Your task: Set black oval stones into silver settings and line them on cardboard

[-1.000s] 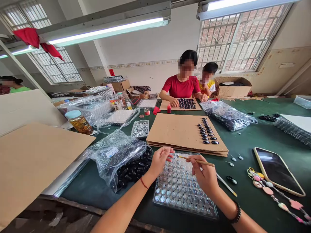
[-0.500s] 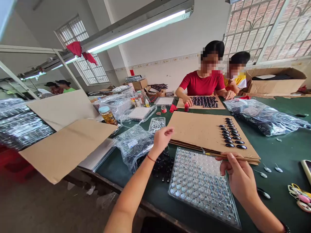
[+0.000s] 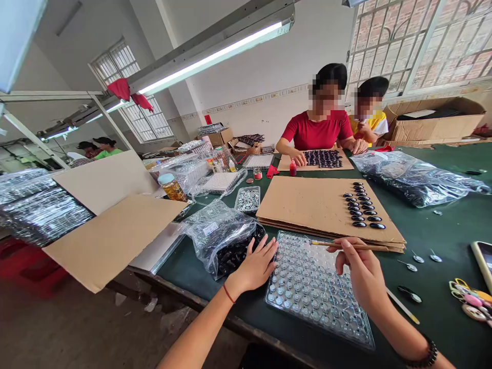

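Note:
My left hand [image 3: 254,264] is open, fingers spread, by the left edge of a clear tray [image 3: 315,292]. Its fingertips are next to a pile of small black pieces [image 3: 234,256] at the mouth of a clear plastic bag [image 3: 209,228]; contact is unclear. The tray holds rows of small round clear pieces. Over its far right part, my right hand [image 3: 359,269] is closed on a thin brush [image 3: 326,244], held nearly level with its tip pointing left. Beyond lies stacked cardboard [image 3: 303,202] with glossy black ovals [image 3: 357,207] in rows on its right side.
A small box of silvery pieces [image 3: 248,199] stands left of the cardboard. On the right lie metal pieces with thin stems [image 3: 418,258], a pale flat stick [image 3: 403,306], a phone [image 3: 483,261] and keyrings [image 3: 471,300]. Across the table sits a co-worker in red [image 3: 317,130].
My left hand has come down from beside the box of silvery pieces to the tray's left edge, and its fingers have spread. My right hand has shifted slightly left with the brush.

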Tool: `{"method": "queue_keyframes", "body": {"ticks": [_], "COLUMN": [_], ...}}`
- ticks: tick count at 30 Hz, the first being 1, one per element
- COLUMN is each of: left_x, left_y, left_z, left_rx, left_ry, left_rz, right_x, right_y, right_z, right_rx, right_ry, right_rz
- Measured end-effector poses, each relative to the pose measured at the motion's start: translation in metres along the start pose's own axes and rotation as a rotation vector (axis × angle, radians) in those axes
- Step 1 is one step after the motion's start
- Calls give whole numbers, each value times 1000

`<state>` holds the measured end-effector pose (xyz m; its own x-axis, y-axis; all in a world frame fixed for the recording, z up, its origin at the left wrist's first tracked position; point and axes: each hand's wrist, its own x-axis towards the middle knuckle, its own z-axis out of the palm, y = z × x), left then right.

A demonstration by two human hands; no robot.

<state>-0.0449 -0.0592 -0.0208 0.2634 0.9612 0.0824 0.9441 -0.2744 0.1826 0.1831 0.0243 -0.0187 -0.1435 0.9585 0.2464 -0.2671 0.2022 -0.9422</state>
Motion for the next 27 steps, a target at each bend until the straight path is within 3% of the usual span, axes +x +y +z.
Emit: {"method": "queue_keyframes", "body": {"ticks": [5,14,20,24,27], "left_x": [1,10,20,40,68], "left_y": [-11,-1,-10,-19,-20], "left_z": [7,14,15,-4,-20], "left_rx": [9,263,-261,-539,-828], "left_ry": [69,122,284,350,319], "left_rz": [-43,-199,-372,-388,-372], "right_x": [2,-3,-4,-2,2], "right_y": [-1,7,8,4,1], "right_z": [0,-3,-3,-1,-1], "right_rx": [8,-93,-138,-89,-26], "right_ry": [2,-41,-38,-37,-19], "right_rz": [-3,-7,24,10,8]}}
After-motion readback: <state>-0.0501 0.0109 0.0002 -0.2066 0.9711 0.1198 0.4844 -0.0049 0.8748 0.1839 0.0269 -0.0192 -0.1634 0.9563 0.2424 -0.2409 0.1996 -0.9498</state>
